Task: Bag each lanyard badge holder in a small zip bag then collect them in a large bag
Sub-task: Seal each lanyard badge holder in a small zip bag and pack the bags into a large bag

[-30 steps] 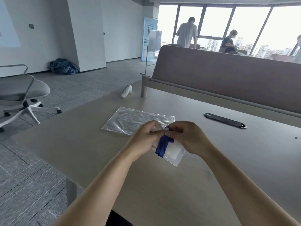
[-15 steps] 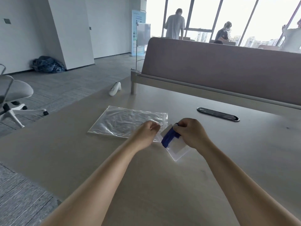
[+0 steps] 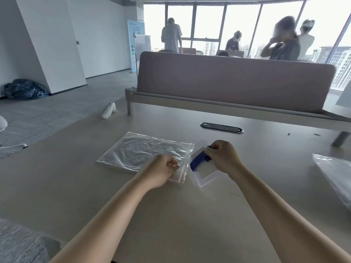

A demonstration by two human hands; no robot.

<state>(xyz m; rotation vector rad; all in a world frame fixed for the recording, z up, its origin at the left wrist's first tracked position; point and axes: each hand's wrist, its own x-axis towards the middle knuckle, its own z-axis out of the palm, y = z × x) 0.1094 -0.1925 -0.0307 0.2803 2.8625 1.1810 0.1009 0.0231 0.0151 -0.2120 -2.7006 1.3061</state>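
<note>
A large clear zip bag (image 3: 140,150) lies flat on the table, its zip end toward the right. My left hand (image 3: 161,169) rests on that end with fingers curled, pinching the bag near its zip edge. Just right of it, my right hand (image 3: 223,156) grips a small clear zip bag (image 3: 206,176) by its top. Inside the small bag I see a badge holder with a folded blue lanyard (image 3: 198,161). The small bag's lower corner touches the table.
A grey divider panel (image 3: 233,80) runs across the back of the table, with a black cable slot (image 3: 221,127) before it. More clear plastic (image 3: 336,173) lies at the right edge. A white handheld device (image 3: 108,110) sits far left. Several people stand by the windows.
My hands have parted: the left moved onto the large bag's zip end, while the right carried the small bagged badge holder slightly right. The view has tilted up.
</note>
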